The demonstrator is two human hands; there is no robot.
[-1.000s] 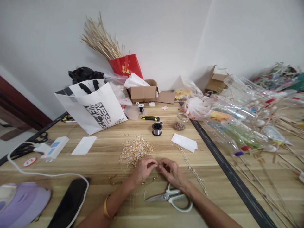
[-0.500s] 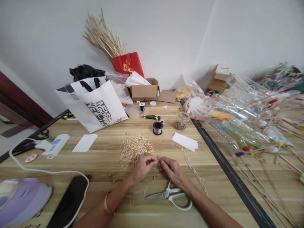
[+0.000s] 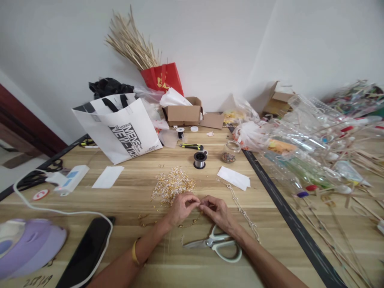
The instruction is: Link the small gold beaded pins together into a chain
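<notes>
My left hand (image 3: 181, 209) and my right hand (image 3: 218, 213) meet over the table, fingertips pinched together and nearly touching. What they pinch is too small to make out. A thin strand with gold beads (image 3: 188, 225) lies below my left hand and partly behind its wrist. Just beyond that hand is a loose pile of small gold and clear beads (image 3: 172, 185). Scissors with pale handles (image 3: 229, 251) lie beneath my right wrist, blades pointing left. To the right of that hand stretches a pale knotted chain (image 3: 244, 214).
A wire spool (image 3: 199, 160), a yellow utility knife (image 3: 192, 146) and a glass jar of beads (image 3: 230, 152) stand or lie farther back. Plastic bottles (image 3: 303, 160) crowd the right side. At left are a white paper bag (image 3: 120, 132), a power strip (image 3: 72, 180) and a black phone (image 3: 90, 248).
My right hand's fingertips have shifted slightly left, nearer the left hand's. The whole view has shifted slightly; things on the table stay put.
</notes>
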